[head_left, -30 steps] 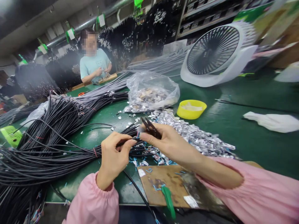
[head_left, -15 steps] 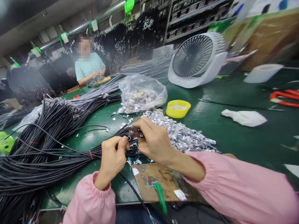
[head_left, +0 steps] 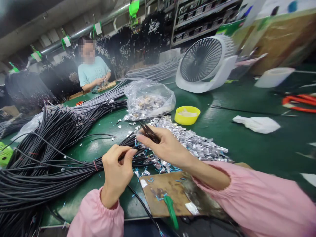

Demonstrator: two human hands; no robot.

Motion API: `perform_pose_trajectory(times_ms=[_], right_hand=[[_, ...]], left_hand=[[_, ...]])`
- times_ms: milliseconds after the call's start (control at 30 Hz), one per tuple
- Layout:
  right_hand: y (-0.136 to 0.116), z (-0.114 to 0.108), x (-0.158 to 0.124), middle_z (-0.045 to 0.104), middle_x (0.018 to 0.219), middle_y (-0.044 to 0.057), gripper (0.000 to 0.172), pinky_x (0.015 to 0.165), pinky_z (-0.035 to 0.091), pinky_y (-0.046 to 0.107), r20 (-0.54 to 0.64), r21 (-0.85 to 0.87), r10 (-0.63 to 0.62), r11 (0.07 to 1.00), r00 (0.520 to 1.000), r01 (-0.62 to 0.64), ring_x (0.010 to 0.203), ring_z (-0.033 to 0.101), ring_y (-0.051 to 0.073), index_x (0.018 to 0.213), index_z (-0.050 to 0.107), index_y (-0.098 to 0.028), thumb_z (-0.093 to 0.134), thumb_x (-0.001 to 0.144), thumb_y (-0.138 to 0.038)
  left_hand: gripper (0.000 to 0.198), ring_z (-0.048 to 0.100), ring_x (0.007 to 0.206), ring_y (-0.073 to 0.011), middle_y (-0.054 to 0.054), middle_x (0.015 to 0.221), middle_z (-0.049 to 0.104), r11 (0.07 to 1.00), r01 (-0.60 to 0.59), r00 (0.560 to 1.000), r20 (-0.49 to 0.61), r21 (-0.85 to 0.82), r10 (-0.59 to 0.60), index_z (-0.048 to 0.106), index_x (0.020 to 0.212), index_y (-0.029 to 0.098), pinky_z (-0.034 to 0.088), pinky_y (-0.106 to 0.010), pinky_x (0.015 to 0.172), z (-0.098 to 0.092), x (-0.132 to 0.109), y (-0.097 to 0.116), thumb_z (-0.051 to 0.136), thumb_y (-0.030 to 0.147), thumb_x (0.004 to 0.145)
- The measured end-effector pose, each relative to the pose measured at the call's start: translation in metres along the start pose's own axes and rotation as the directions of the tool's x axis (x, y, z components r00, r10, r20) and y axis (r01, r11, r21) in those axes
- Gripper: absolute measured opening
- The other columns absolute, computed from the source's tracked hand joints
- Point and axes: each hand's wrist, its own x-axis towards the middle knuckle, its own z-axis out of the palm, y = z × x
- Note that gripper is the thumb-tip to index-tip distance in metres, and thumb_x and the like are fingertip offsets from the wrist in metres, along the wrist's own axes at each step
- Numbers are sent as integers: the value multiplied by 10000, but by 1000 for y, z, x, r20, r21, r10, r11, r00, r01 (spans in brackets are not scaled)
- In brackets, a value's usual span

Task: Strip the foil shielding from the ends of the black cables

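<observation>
My left hand point(head_left: 118, 168) pinches a black cable between thumb and forefinger, close to the tips of my right hand. Dark metal tweezers point(head_left: 150, 132) lie in the grip of my right hand point(head_left: 170, 146), their points toward the upper left. Beneath both hands runs a large bundle of black cables point(head_left: 74, 174), tied with a red band. Silver foil scraps point(head_left: 197, 144) are heaped behind and right of my right hand. Below the hands is a brown board point(head_left: 160, 187) with blue bits and a green-handled tool point(head_left: 171, 212) on it.
A clear plastic bag of scraps point(head_left: 150, 98), a yellow dish point(head_left: 187, 116) and a white fan point(head_left: 204, 65) stand farther back. Crumpled white tissue point(head_left: 256, 124) and orange-handled scissors point(head_left: 300, 102) lie at the right. Across the table, a person in a light blue shirt point(head_left: 93, 72) works.
My right hand has turned and drawn slightly away from my left fingertips, and the tweezers now point up and left. The left hand has shifted slightly left.
</observation>
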Motion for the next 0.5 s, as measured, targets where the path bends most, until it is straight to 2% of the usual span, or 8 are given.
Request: perform_pose_trajectory(times_ms=[100,200,267,367,433,500], right_hand=[[-1,1,-1,427,558,-30,313,445,313,213,23,-70,-93,993,995,94,490,388,99,653,496,-172,509,849,-417],[-2,4,-4,443,556,-21,272,467,323,208,-20,-240,-288,931,957,275,497,409,94,604,484,-166,501,861,-255],[0,5,-6,473,575,-3,241,473,331,208,-15,-382,-410,845,912,373,509,431,100,608,499,-159,442,841,-131],[2,4,-7,494,578,17,238,446,322,226,70,-582,-568,645,820,496,501,444,122,620,523,-156,373,765,-41],[4,0,-5,500,575,20,240,446,324,235,98,-661,-632,536,769,525,504,454,131,627,527,-161,364,748,-32],[5,-5,-2,521,611,26,219,473,341,233,-15,-716,-647,540,763,443,533,471,133,665,530,-163,384,771,-38]], left_hand=[[157,501,537,-98,6,597,573,1000,-2,1000,-5,26,2,643,693,165,354,-206,501,0,0,0,559,216,815],[146,509,554,-100,2,625,583,998,-36,999,24,59,35,644,728,164,364,-207,521,0,0,0,546,211,826],[148,517,566,-100,-1,645,591,996,-43,998,58,74,39,642,748,164,369,-206,533,2,0,0,527,193,835],[196,513,562,-102,-2,643,585,995,-41,994,103,95,32,625,719,161,363,-210,533,4,1,0,474,143,843],[238,509,557,-106,-2,625,575,994,-31,994,111,107,19,606,672,161,358,-215,535,4,1,1,446,130,845],[267,506,545,-106,0,598,568,994,1,994,105,109,-13,592,635,163,352,-216,527,3,0,3,439,156,853]])
